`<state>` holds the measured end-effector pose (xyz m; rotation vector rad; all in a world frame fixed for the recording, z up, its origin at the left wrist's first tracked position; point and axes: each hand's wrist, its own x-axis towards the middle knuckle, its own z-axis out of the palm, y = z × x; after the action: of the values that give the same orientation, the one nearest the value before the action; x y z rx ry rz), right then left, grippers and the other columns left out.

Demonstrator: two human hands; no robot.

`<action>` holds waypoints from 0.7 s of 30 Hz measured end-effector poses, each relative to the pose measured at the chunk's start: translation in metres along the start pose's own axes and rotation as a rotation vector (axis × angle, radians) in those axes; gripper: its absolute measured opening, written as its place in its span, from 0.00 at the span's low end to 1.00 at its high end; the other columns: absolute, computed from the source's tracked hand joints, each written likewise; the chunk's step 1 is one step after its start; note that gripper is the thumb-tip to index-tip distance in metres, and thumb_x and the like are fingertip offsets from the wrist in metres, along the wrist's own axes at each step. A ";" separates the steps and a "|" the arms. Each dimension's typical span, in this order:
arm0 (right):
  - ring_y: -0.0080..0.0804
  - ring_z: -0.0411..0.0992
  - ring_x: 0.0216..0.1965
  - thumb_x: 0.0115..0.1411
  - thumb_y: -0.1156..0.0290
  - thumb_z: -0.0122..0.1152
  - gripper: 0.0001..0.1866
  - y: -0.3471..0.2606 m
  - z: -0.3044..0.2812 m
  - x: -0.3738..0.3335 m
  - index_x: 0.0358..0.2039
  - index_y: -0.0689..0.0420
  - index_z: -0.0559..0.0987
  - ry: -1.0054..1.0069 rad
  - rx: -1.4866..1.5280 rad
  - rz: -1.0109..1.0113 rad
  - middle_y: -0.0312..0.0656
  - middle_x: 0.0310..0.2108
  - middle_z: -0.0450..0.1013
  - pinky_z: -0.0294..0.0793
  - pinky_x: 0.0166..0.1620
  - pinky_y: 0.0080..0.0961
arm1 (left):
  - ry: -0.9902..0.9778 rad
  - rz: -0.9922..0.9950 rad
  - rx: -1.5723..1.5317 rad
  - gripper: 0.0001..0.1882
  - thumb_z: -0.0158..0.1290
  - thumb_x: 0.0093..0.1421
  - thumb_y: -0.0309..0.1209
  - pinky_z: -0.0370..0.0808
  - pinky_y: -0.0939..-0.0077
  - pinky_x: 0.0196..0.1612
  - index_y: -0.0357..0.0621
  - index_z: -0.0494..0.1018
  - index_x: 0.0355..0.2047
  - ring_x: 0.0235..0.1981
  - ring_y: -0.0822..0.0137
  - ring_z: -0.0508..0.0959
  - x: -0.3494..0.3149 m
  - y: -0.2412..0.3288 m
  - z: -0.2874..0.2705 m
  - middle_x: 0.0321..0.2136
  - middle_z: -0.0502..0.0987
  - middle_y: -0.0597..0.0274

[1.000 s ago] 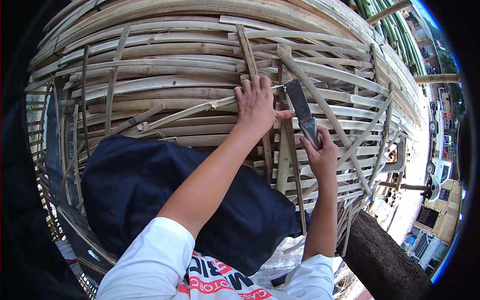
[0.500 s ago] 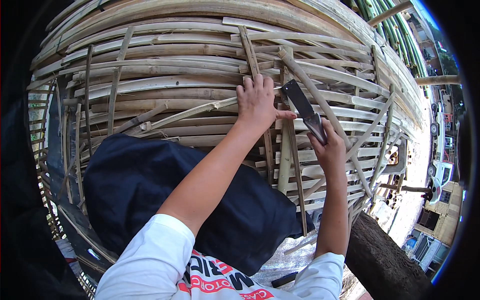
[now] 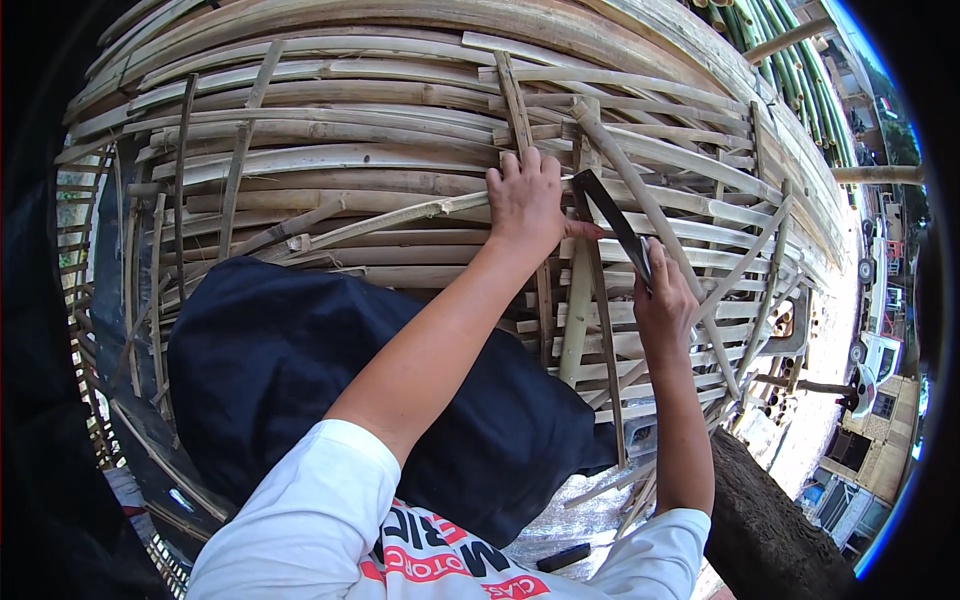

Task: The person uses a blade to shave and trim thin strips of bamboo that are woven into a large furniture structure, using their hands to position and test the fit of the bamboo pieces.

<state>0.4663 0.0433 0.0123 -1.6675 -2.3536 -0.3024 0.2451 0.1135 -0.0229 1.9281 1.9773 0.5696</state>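
Note:
My left hand (image 3: 528, 205) is closed over a thin bamboo strip (image 3: 385, 222), its thumb pointing right. The strip slants up from the left into my fingers, and a frayed node shows along it. In my right hand (image 3: 665, 300) is a knife with a broad dark blade (image 3: 612, 222), tilted up and to the left. The blade's tip is close to the strip's right end, just past my left hand; whether they touch, I cannot tell. A dark cloth (image 3: 370, 370) is draped over my lap, below both forearms.
Rows of split bamboo slats (image 3: 350, 95) lie in front of me, with sticks laid crosswise on them. A bamboo pole (image 3: 650, 195) leans beside my right hand. A tree trunk (image 3: 770, 520) stands at lower right. Green bamboo poles (image 3: 800, 75) and a white truck (image 3: 875, 365) are farther right.
The knife blade has turned from showing its broad face to nearly edge-on. My right hand has rolled with it. My left hand keeps its hold on the strip; the whole view has shifted slightly.

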 end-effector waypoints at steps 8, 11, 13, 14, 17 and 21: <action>0.50 0.80 0.37 0.61 0.67 0.65 0.27 0.001 -0.025 0.013 0.60 0.51 0.71 -0.182 0.313 -0.017 0.48 0.40 0.80 0.78 0.37 0.41 | -0.013 -0.021 -0.046 0.56 0.66 0.28 0.71 0.62 0.53 0.53 0.44 0.68 0.50 0.52 0.56 0.68 -0.004 0.004 -0.007 0.46 0.69 0.58; 0.53 0.80 0.38 0.62 0.64 0.64 0.26 0.002 -0.027 0.015 0.60 0.50 0.70 -0.227 0.359 0.034 0.50 0.41 0.80 0.78 0.38 0.43 | 0.251 0.109 -0.098 0.52 0.67 0.32 0.68 0.60 0.52 0.54 0.46 0.65 0.49 0.50 0.57 0.68 -0.014 -0.001 0.004 0.44 0.68 0.60; 0.54 0.79 0.38 0.63 0.63 0.64 0.26 0.004 -0.028 0.014 0.61 0.49 0.70 -0.242 0.366 0.053 0.51 0.41 0.79 0.78 0.38 0.44 | 0.562 0.382 -0.254 0.37 0.67 0.45 0.57 0.61 0.53 0.54 0.47 0.66 0.44 0.47 0.58 0.69 -0.029 -0.002 0.006 0.40 0.67 0.61; 0.54 0.79 0.38 0.63 0.64 0.64 0.26 0.003 -0.030 0.015 0.61 0.49 0.70 -0.271 0.362 0.066 0.51 0.40 0.80 0.77 0.38 0.44 | 0.513 0.566 -0.296 0.30 0.66 0.49 0.51 0.63 0.53 0.56 0.46 0.69 0.44 0.48 0.59 0.71 -0.042 -0.004 0.007 0.41 0.69 0.60; 0.54 0.79 0.37 0.63 0.63 0.64 0.26 0.003 -0.029 0.018 0.61 0.48 0.70 -0.298 0.338 0.071 0.51 0.37 0.80 0.77 0.37 0.45 | 0.352 0.955 -0.306 0.22 0.62 0.56 0.40 0.65 0.56 0.62 0.43 0.73 0.46 0.54 0.60 0.73 -0.074 -0.017 0.025 0.46 0.73 0.58; 0.55 0.79 0.36 0.63 0.62 0.64 0.27 0.002 -0.029 0.020 0.62 0.48 0.68 -0.298 0.350 0.052 0.51 0.34 0.80 0.76 0.36 0.45 | 0.056 1.228 -0.306 0.27 0.57 0.58 0.34 0.60 0.57 0.71 0.39 0.71 0.58 0.64 0.61 0.70 -0.083 -0.027 0.039 0.58 0.73 0.55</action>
<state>0.4642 0.0529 0.0466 -1.6870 -2.3801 0.3739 0.2439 0.0332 -0.0734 2.7101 0.4338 1.0962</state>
